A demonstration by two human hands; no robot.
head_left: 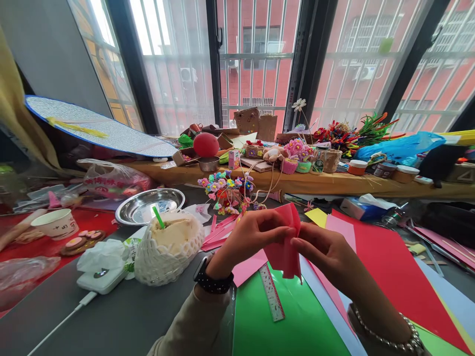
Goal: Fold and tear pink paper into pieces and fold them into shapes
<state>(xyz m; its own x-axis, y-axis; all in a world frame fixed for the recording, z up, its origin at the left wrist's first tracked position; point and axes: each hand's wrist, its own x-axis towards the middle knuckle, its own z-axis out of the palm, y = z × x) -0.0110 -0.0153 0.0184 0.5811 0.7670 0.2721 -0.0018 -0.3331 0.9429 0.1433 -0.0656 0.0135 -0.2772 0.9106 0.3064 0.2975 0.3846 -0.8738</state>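
A folded piece of pink-red paper [284, 254] is held up in front of me, above the green sheet. My left hand [256, 237] pinches its upper part between thumb and fingers, a dark watch band on the wrist. From the other side my right hand [321, 247] grips the paper's right edge, thumb in front; a beaded bracelet circles that wrist. Below lie a green sheet [297, 316] and a short clear ruler [272, 294] with a red-patterned edge. A pink sheet [250, 267] and several pink strips [220, 231] rest behind the left wrist.
A coconut in white foam netting [168, 262], with a green straw, stands left, near a metal dish [128, 210] and a white charger [100, 279]. Red sheets [393, 267] spread at right. Yarn flowers [226, 190] stand behind. A paper cup [55, 225] and someone's arm [18, 225] are far left.
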